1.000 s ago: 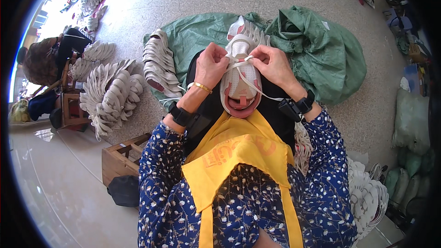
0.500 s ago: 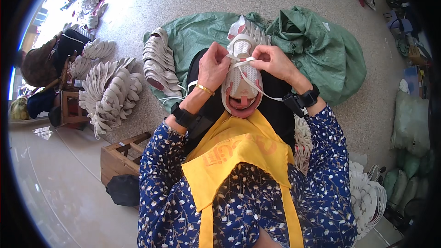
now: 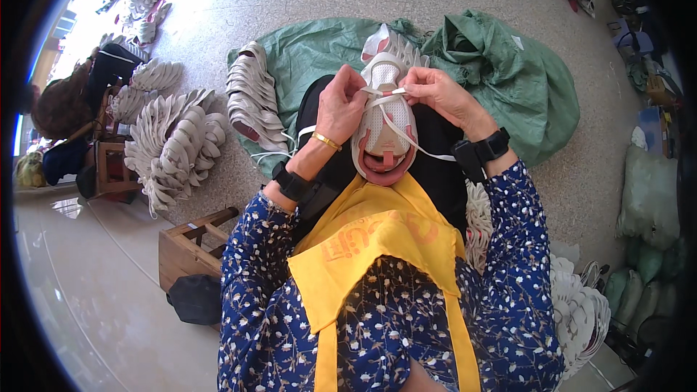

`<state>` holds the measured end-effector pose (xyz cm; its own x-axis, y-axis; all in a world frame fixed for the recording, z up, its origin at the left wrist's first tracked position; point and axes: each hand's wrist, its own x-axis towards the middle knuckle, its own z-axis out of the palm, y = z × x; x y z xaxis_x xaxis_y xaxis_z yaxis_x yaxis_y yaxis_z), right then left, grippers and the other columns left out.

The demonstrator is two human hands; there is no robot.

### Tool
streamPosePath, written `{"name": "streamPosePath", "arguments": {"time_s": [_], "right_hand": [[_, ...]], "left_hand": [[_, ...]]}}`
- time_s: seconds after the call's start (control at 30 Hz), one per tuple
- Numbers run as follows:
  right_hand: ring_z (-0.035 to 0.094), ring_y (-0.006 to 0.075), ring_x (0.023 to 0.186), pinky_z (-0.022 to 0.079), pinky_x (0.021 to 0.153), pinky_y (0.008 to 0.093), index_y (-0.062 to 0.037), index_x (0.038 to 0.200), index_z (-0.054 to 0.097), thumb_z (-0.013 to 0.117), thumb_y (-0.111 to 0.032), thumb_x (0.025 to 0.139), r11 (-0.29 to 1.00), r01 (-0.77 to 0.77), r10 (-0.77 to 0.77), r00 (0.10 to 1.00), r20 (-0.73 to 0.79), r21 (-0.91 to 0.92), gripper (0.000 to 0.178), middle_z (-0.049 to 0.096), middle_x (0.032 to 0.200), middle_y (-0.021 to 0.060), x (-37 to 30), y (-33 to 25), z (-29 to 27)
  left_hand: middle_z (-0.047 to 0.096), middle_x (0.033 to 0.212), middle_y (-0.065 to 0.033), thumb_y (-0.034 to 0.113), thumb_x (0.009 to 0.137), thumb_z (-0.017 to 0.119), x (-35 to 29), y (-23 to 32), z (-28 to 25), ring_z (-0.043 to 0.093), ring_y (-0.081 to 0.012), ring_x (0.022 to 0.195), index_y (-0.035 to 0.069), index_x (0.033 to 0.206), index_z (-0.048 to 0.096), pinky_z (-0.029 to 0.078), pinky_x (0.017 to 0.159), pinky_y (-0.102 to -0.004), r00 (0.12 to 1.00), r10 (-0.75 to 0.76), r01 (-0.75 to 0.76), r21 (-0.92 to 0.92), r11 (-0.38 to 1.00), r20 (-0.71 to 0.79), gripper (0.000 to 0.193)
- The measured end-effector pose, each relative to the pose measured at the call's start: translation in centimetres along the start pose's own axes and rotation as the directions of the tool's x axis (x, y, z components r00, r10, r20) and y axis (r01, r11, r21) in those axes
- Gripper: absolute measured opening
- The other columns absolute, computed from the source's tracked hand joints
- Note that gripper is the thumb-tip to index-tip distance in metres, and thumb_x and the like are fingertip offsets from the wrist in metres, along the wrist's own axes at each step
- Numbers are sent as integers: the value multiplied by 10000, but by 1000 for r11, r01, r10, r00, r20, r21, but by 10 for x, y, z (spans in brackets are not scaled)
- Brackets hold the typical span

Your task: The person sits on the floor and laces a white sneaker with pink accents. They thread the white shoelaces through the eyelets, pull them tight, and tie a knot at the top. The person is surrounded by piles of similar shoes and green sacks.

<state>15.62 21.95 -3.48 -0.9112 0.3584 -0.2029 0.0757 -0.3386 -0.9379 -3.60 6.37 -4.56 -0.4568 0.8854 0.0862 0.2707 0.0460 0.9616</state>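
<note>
A white and pink shoe upper (image 3: 383,134) stands on my lap, its open collar toward me. My left hand (image 3: 340,104) grips its left side near the toe and pinches the white lace (image 3: 406,139). My right hand (image 3: 434,91) holds the other end of the lace at the top eyelets. One strand of lace runs down across the upper toward my right wrist. Both wrists wear black bands, and a gold bracelet sits on the left. A yellow apron (image 3: 377,236) covers my front.
A green sack (image 3: 508,76) lies spread on the floor ahead, with a row of grey shoe uppers (image 3: 250,98) on it. More stacked uppers (image 3: 178,141) fan out at left beside a seated person (image 3: 58,105). A wooden stool (image 3: 192,243) stands at lower left. Another pile of uppers (image 3: 581,305) lies at right.
Both hands have shifted slightly along the top of the upper, drawing the lace tighter across the eyelets. The shoe stays in place on my lap.
</note>
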Motion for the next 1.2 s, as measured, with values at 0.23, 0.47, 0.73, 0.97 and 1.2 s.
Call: {"name": "streamPosePath", "arguments": {"time_s": [0.23, 0.47, 0.73, 0.97, 1.2], "right_hand": [[639, 85, 821, 535, 775, 237, -45, 883, 621, 657, -118, 982, 989, 32, -56, 985, -166, -142, 129, 641, 883, 5, -4, 2, 9], [650, 82, 842, 555, 793, 240, -52, 941, 620, 644, -144, 1012, 992, 31, -65, 959, -277, -125, 119, 652, 924, 2, -10, 6, 18], [670, 143, 670, 541, 617, 308, 6, 873, 599, 792, -143, 871, 740, 12, -321, 885, -337, -673, 244, 682, 755, 89, -65, -17, 72], [669, 226, 619, 524, 591, 336, 30, 873, 625, 711, -46, 864, 644, 17, -348, 897, -273, -765, 115, 674, 725, 144, -82, -13, 88], [637, 203, 589, 486, 566, 335, 28, 866, 649, 672, -46, 884, 666, -102, -264, 894, -361, -739, 79, 662, 696, 127, -101, -27, 77]], "left_hand": [[645, 780, -49, -3, 864, 627, 1, 2, 1, 624, -111, 701, 18, 937, 572, 505, 637, -273, 1000, -1, 1, -1, 1000, 7, 94], [648, 782, -49, 3, 870, 634, 2, 1, -1, 629, -112, 702, 16, 932, 577, 517, 645, -270, 1000, 15, -15, 20, 1000, 12, 85], [634, 789, -4, -4, 884, 629, -1, 6, 0, 575, -41, 703, 21, 921, 570, 475, 636, -213, 1000, 12, -12, 20, 1000, 9, 74], [657, 793, -64, 9, 858, 636, 0, 6, 1, 636, -127, 707, 13, 930, 578, 523, 654, -281, 1000, 13, -14, 42, 999, 10, 93], [675, 808, -92, 3, 852, 639, 1, -1, 3, 679, -170, 726, 8, 948, 578, 545, 665, -306, 998, 56, -57, 40, 998, 26, 115]]}}
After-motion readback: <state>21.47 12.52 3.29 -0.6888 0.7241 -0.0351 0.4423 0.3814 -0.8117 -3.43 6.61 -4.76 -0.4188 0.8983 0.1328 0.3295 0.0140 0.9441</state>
